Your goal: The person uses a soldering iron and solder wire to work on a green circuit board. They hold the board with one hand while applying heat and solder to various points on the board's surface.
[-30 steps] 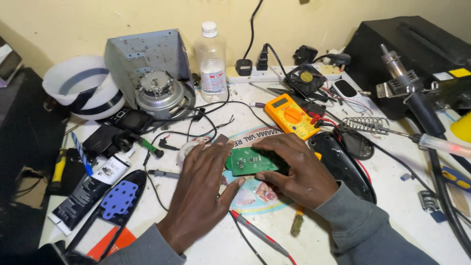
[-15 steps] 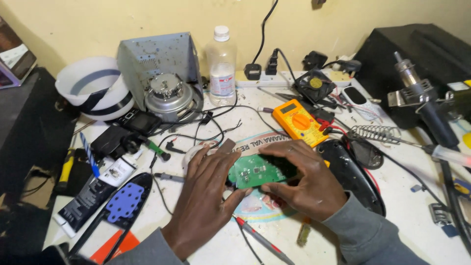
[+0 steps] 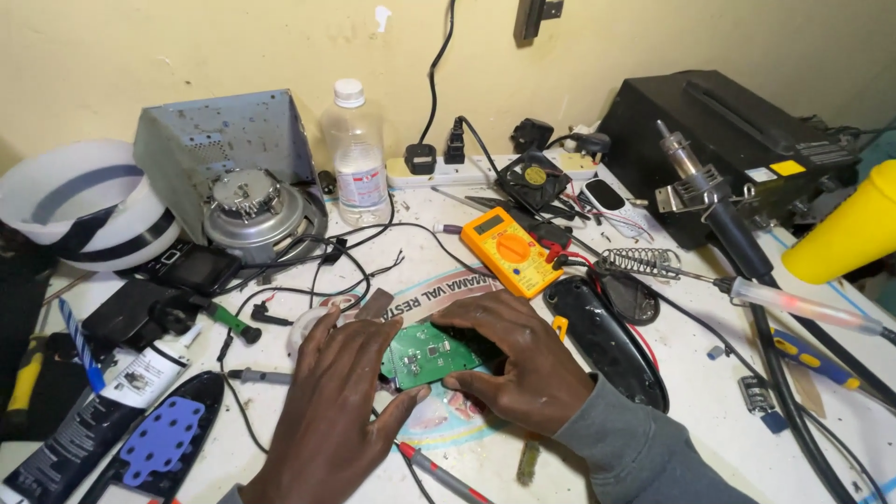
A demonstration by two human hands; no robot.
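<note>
Two hands occupy the middle of a cluttered white workbench [image 3: 672, 448]. Largest item: a black box-shaped unit [image 3: 737, 140] at the far right, with a hot-air wand [image 3: 695, 182] resting against it. At the far left sits a grey metal chassis [image 3: 224, 149] with a round motor [image 3: 245, 201] in front of it, beside a white bowl-like housing [image 3: 75, 210]. A clear plastic bottle [image 3: 356, 154] stands upright between the chassis and a white power strip [image 3: 439, 170]. An orange multimeter [image 3: 510, 250] lies flat just beyond the hands; a soldering iron [image 3: 803, 306] lies well apart to the right.

Left hand [image 3: 327, 411]: palm down, fingers spread, thumb touching the near edge of the green circuit board [image 3: 420, 353]. Right hand [image 3: 523, 359]: fingers curled over the board's right side, gripping it. Board position: bench centre, between both hands, lying roughly flat above a printed paper sheet [image 3: 439, 289].
</note>
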